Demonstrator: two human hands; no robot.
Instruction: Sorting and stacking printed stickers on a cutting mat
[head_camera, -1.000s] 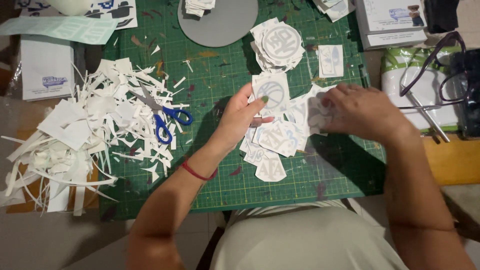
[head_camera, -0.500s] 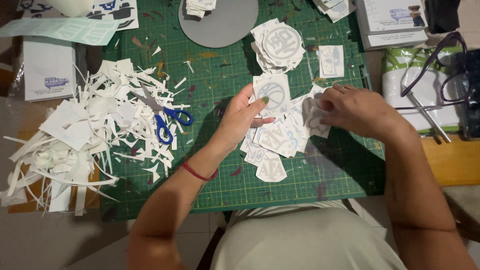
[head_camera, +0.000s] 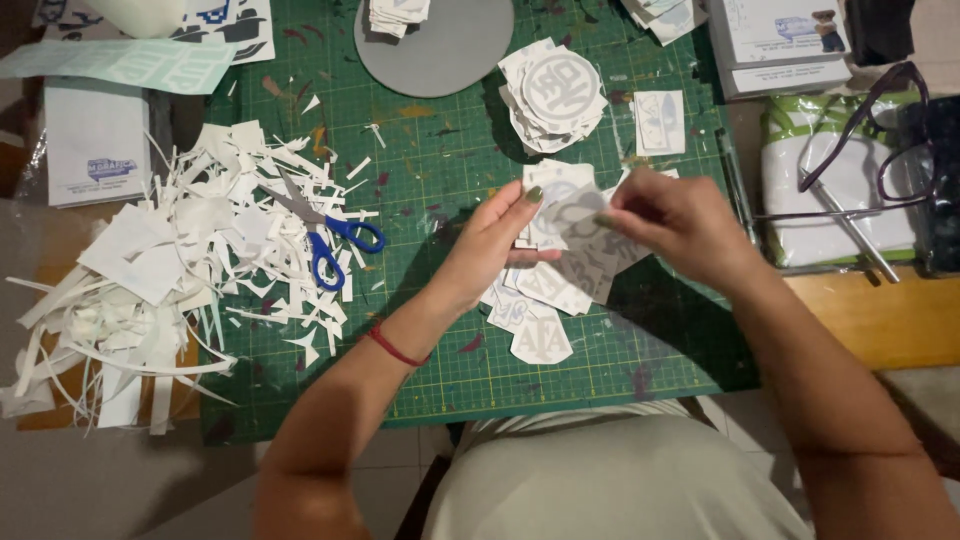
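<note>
Over a green cutting mat (head_camera: 440, 160), my left hand (head_camera: 495, 245) and my right hand (head_camera: 680, 225) both pinch the same white cut-out sticker (head_camera: 572, 212), holding it a little above the mat. The left thumb and fingers grip its left edge and the right fingertips grip its right edge. Under the hands lies a loose spread of several more white cut-out stickers (head_camera: 545, 315). A red band circles my left wrist.
Blue-handled scissors (head_camera: 325, 235) lie among a heap of white paper scraps (head_camera: 170, 270) at the left. A stack of round stickers (head_camera: 555, 95) and a grey disc (head_camera: 440, 45) sit at the mat's far side. Glasses (head_camera: 890, 130) rest on a packet at the right.
Both hands have come together and lifted one sticker off the pile; the right hand moved left and up from where it pressed on the stickers.
</note>
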